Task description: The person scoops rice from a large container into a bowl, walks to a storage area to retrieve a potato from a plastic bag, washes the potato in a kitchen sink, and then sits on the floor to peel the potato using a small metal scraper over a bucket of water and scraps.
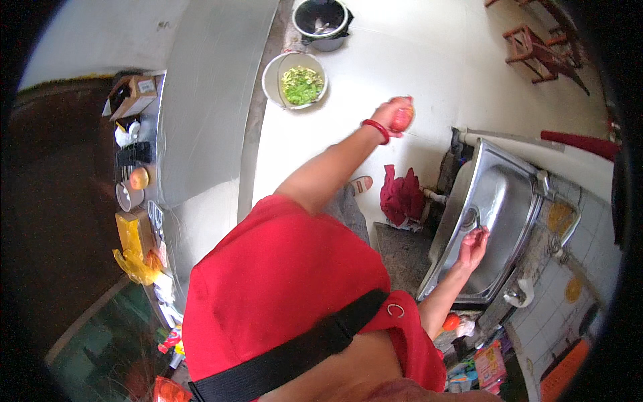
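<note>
In my left hand [390, 119], with a red bracelet at the wrist, is a red apple [402, 118], held out over the pale floor. My fingers are wrapped round it. My right hand [472, 248] is over the near side of the steel sink [504, 234], close to the drain. Its fingers are curled together; a thin dark shape shows at the fingertips, too small to name. Beyond my left hand, a pale bin [269, 84] with green and yellowish vegetable scraps stands on the floor.
A dark-lined bucket [321, 19] stands behind the bin. Dark red cloth [402, 195] hangs beside the sink. The faucet [562, 208] rises at its far right. Wooden stools [536, 53] are at the back right. On the left, a cluttered ledge holds another fruit [139, 178] and a yellow bag [134, 248].
</note>
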A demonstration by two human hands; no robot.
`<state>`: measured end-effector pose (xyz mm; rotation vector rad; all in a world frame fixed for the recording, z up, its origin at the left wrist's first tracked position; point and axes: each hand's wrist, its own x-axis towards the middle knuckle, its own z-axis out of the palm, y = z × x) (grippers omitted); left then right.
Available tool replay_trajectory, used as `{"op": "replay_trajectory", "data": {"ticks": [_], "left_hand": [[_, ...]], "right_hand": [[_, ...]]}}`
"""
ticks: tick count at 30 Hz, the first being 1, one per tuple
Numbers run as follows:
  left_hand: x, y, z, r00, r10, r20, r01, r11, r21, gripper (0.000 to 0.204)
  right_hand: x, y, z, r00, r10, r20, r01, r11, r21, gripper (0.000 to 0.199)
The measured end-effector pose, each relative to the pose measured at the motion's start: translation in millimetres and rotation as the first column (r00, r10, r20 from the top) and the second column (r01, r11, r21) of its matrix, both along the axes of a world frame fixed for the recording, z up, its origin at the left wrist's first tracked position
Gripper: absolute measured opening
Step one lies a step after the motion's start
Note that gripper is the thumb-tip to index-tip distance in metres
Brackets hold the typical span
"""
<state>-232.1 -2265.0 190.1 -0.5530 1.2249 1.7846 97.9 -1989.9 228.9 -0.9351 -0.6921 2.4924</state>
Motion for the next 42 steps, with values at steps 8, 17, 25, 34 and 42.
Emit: {"op": "replay_trajectory", "data": {"ticks": [8, 17, 25, 34, 42], "left_hand": [[-31, -177, -51, 0.939, 0.312, 0.145, -0.294, 0.947, -0.128, 0.052], [-72, -305, -103, 0.935, 0.339, 0.1, -0.325, 0.936, -0.133, 0.052], [-105, -318, -197, 0.937, 0.35, -0.009, -0.349, 0.929, -0.121, 0.047], [-134, -343, -320, 0.969, 0.206, -0.138, -0.207, 0.978, 0.009, 0.046], [-166, -388, -381, 0.94, 0.331, -0.084, -0.302, 0.92, 0.249, 0.042]], "right_hand": [[-178, -134, -8, 0.927, 0.34, 0.159, -0.349, 0.937, 0.028, 0.013], [-350, -359, -61, 0.673, 0.605, 0.426, -0.67, 0.743, 0.003, 0.017], [-424, -405, -180, 0.534, 0.744, 0.401, -0.833, 0.544, 0.098, 0.016], [-452, -417, -312, 0.44, 0.739, 0.51, -0.898, 0.374, 0.233, 0.015], [-494, -436, -393, 0.468, 0.862, 0.195, -0.876, 0.425, 0.226, 0.012]]}}
